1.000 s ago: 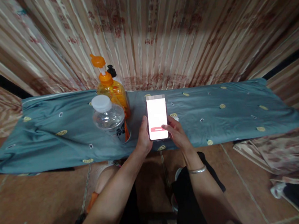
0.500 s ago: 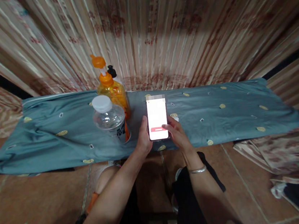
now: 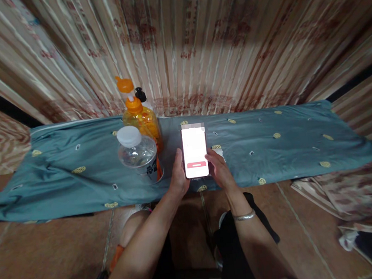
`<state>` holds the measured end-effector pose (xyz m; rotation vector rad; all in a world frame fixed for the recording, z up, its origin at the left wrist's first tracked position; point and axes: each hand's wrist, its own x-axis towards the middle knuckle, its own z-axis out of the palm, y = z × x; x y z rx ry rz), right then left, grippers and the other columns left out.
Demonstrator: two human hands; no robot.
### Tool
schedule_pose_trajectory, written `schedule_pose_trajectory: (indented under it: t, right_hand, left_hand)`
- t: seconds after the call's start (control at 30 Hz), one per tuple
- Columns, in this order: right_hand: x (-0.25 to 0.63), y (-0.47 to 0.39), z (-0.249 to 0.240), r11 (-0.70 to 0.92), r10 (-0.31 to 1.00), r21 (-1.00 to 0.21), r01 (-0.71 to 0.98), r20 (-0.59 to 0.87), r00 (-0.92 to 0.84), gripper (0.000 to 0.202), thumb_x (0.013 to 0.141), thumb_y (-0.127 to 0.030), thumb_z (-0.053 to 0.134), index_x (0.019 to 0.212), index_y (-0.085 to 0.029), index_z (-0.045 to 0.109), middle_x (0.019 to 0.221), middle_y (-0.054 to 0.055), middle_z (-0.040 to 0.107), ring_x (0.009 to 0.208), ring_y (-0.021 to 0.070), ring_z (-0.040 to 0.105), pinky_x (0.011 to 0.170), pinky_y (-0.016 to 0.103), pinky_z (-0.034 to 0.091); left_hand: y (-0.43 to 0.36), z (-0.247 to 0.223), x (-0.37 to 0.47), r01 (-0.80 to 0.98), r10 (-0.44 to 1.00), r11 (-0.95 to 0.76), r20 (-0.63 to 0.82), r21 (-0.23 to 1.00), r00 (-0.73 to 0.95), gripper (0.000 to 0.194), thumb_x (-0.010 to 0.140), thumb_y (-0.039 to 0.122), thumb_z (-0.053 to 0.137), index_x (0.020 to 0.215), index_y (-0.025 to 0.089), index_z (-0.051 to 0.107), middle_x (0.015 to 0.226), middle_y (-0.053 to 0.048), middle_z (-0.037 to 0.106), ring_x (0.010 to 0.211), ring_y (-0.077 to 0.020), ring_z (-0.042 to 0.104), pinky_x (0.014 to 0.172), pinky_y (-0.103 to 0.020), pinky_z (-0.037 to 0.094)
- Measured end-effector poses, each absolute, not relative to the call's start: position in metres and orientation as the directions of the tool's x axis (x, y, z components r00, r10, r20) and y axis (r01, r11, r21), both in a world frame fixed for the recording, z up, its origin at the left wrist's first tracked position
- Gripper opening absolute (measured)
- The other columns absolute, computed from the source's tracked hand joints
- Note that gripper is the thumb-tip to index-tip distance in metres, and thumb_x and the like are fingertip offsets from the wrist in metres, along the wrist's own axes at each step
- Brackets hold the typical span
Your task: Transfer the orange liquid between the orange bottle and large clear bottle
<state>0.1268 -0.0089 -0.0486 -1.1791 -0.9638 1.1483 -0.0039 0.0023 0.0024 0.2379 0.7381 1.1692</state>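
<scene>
Phone (image 3: 194, 145) is mid-view, lit screen facing up, over the near part of the cloth-covered bench (image 3: 302, 143); can't tell if its bottom edge touches down. Left to right: clear bottle (image 3: 137, 154) with a white cap, upright, near the left hand (image 3: 178, 176) but apart from it. Orange pump bottle (image 3: 145, 121) just behind that, then a black-capped bottle (image 3: 140, 94), mostly hidden. Left hand is wrapped on the phone's left edge, thumb laid along the side, other fingers out of sight, probably under the back. Looks like the main hold. Phone itself: thin rigid slab, should be light enough for one hand, likely slick on glass and edges, brittle if dropped; case or no case, can't tell. Best hold is the long edges, lower half, palm backing it, fingers off the display, since a stray touch would probably register. Red bar (image 3: 196, 165) low on the screen is the touchy zone. Squeeze lightly; it shouldn't flex, so friction is what counts. Right hand (image 3: 220, 169) is at the lower right edge, fingers part curled, thumb tip right by the screen border; can't tell whether it grips or only steadies. White scrap (image 3: 220, 152) just beyond it, partly covered. Silver bracelet (image 3: 245, 216) on the right wrist, well apart from the phone.
</scene>
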Motion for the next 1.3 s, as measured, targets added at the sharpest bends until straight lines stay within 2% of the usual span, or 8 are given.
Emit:
schedule_pose_trajectory:
  t: [0.2,0.4,0.53,0.7,0.83,1.07,1.3]
  right_hand:
    - [0.124,-0.009,-0.043,0.005,0.987,-0.994,-0.113,-0.013,0.163,0.034,0.086,-0.049,0.067,0.109,-0.028,0.080,0.116,0.004,0.080,0.125,0.0310,0.069,0.106,0.043,0.058]
    - [0.117,-0.009,-0.032,-0.002,0.996,-0.987,-0.160,-0.017,0.091,0.047,0.083,-0.055,0.072,0.119,-0.026,0.078,0.119,0.004,0.081,0.125,0.0331,0.070,0.108,0.045,0.058]
    - [0.115,-0.010,-0.030,0.000,0.995,-0.989,-0.147,-0.014,0.100,0.049,0.082,-0.059,0.074,0.119,-0.026,0.077,0.117,0.005,0.082,0.121,0.0344,0.071,0.105,0.046,0.058]
    - [0.120,-0.010,-0.034,0.002,0.992,-0.993,-0.122,-0.014,0.128,0.046,0.083,-0.057,0.071,0.114,-0.025,0.077,0.118,0.006,0.081,0.121,0.0333,0.071,0.106,0.043,0.056]
    - [0.121,-0.012,-0.035,0.025,0.992,-0.994,-0.110,0.011,0.126,0.042,0.085,-0.054,0.068,0.113,-0.024,0.076,0.116,0.005,0.081,0.118,0.0328,0.071,0.099,0.041,0.057]
    - [0.118,-0.014,-0.033,0.029,0.992,-0.996,-0.083,0.018,0.127,0.041,0.086,-0.051,0.066,0.115,-0.024,0.075,0.116,0.004,0.081,0.119,0.0328,0.070,0.097,0.041,0.058]
    - [0.117,-0.017,-0.026,0.029,0.992,-0.999,-0.036,0.025,0.120,0.039,0.086,-0.051,0.066,0.115,-0.026,0.073,0.115,0.005,0.081,0.117,0.0323,0.070,0.098,0.041,0.057]
  left_hand:
    - [0.003,0.006,-0.007,-0.743,0.886,0.411,-0.424,0.528,0.189,0.053,0.109,0.046,0.043,0.129,0.009,0.074,0.108,-0.015,0.085,0.109,-0.0314,0.080,0.099,-0.041,0.062]
    - [0.004,0.008,-0.006,-0.742,0.877,0.424,-0.438,0.519,0.194,0.055,0.108,0.050,0.044,0.130,0.010,0.074,0.112,-0.015,0.084,0.110,-0.0317,0.080,0.100,-0.041,0.061]
    - [0.005,0.010,-0.004,-0.742,0.872,0.432,-0.448,0.512,0.199,0.056,0.109,0.049,0.041,0.132,0.010,0.073,0.112,-0.015,0.084,0.110,-0.0315,0.080,0.100,-0.042,0.061]
    - [0.005,0.012,-0.001,-0.744,0.866,0.440,-0.458,0.503,0.202,0.056,0.110,0.047,0.037,0.130,0.009,0.074,0.108,-0.015,0.085,0.110,-0.0311,0.080,0.099,-0.041,0.061]
    - [0.005,0.011,0.000,-0.747,0.866,0.441,-0.454,0.498,0.209,0.057,0.110,0.047,0.037,0.129,0.010,0.075,0.108,-0.015,0.085,0.109,-0.0312,0.080,0.099,-0.041,0.062]
    - [0.006,0.006,-0.001,-0.751,0.880,0.424,-0.427,0.506,0.210,0.056,0.105,0.055,0.049,0.129,0.012,0.076,0.111,-0.015,0.084,0.109,-0.0329,0.080,0.097,-0.041,0.063]
    - [0.007,0.007,-0.002,-0.750,0.883,0.416,-0.425,0.513,0.199,0.055,0.108,0.051,0.043,0.126,0.011,0.076,0.109,-0.014,0.085,0.110,-0.0312,0.080,0.097,-0.040,0.062]
